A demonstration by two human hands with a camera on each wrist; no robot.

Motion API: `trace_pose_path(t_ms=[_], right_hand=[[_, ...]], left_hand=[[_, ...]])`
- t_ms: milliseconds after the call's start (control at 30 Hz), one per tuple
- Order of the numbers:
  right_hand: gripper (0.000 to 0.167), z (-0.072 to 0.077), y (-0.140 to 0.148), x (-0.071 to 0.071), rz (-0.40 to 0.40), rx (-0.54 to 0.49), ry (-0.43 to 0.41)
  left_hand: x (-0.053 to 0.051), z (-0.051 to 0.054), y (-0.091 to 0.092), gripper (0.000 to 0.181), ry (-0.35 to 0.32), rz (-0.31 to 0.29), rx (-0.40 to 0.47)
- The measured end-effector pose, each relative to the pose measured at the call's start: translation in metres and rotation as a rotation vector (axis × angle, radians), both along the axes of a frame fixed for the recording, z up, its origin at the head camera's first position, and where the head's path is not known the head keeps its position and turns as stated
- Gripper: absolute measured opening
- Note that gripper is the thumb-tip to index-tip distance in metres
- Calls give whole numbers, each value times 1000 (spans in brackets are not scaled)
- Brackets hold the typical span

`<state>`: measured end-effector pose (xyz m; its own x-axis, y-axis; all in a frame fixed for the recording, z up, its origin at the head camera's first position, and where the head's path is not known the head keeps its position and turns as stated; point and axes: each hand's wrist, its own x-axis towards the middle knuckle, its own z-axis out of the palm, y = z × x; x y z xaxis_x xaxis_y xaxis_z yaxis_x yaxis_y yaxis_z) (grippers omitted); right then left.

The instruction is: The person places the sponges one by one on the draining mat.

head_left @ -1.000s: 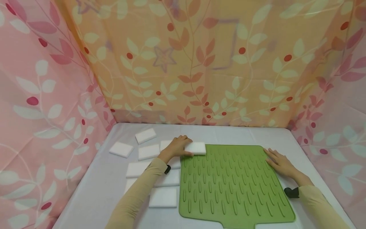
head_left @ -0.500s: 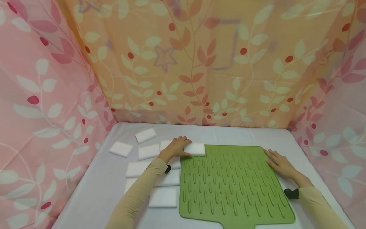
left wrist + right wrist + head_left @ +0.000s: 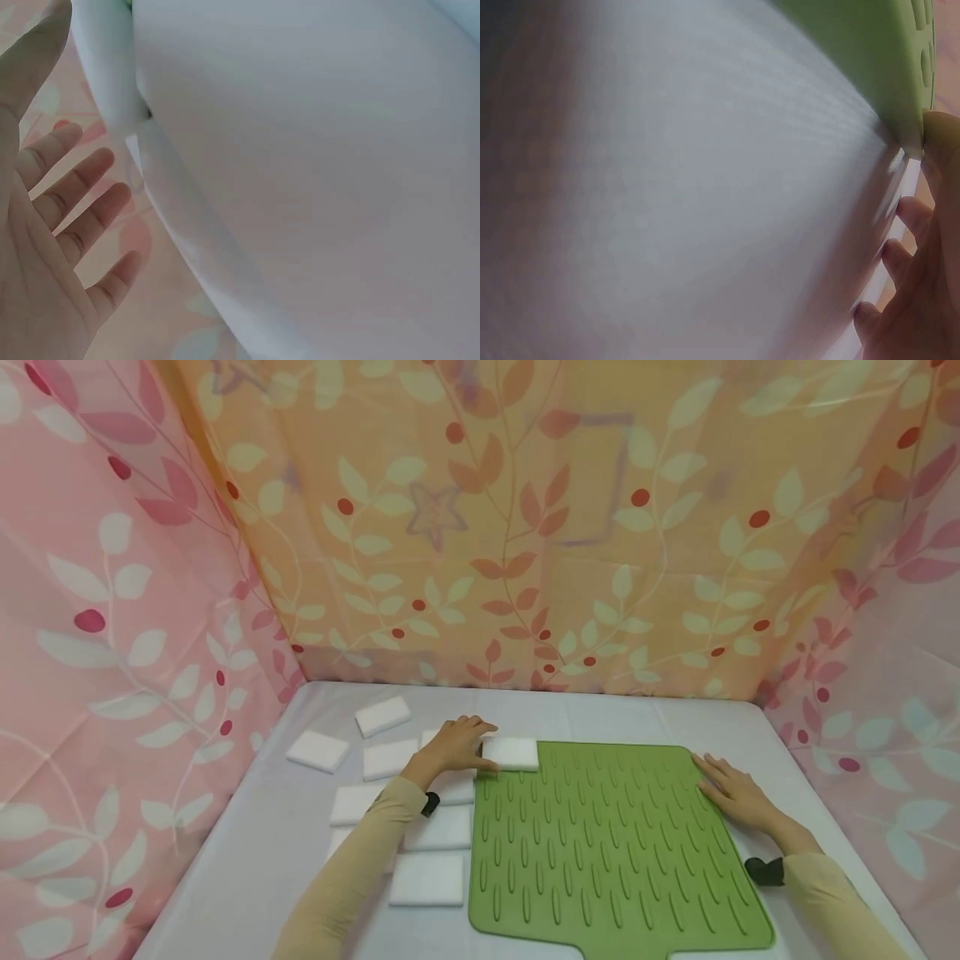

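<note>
A white rectangular block that looks like a melamine sponge (image 3: 512, 754) lies flat on the far left corner of the green ridged mat (image 3: 607, 852). My left hand (image 3: 455, 745) hovers at its left end, thumb and fingers spread apart. In the left wrist view the left hand (image 3: 45, 247) has loose fingers and holds nothing; the large white surface (image 3: 300, 165) beside it is close and blurred. My right hand (image 3: 738, 792) rests along the mat's right edge with fingers extended. The right wrist view shows the thumb of the right hand (image 3: 919, 285) touching the mat's edge.
Several more white sponges (image 3: 427, 878) lie on the white-covered table (image 3: 247, 860) left of the mat, some partly behind my left arm. Patterned curtains (image 3: 480, 527) enclose the table at the back and both sides. The mat's tab points toward me.
The sponge has settled slightly lower on the mat's corner. My left hand has let go of it and drawn a little to the left. The right hand stays in place.
</note>
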<state>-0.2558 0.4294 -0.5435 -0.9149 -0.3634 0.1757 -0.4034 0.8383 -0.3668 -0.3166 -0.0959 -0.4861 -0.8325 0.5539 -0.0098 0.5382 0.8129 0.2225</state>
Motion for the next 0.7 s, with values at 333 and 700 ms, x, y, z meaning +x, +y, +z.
trace_pose_path(t_ms=[333,700], right_hand=[[54,1,-3,-5,8,4,8],[53,3,-4,1,11,-8,20]], left_hand=[[6,0,-30,75,15,45,54],[13,-1,-64,71,46,47,102]])
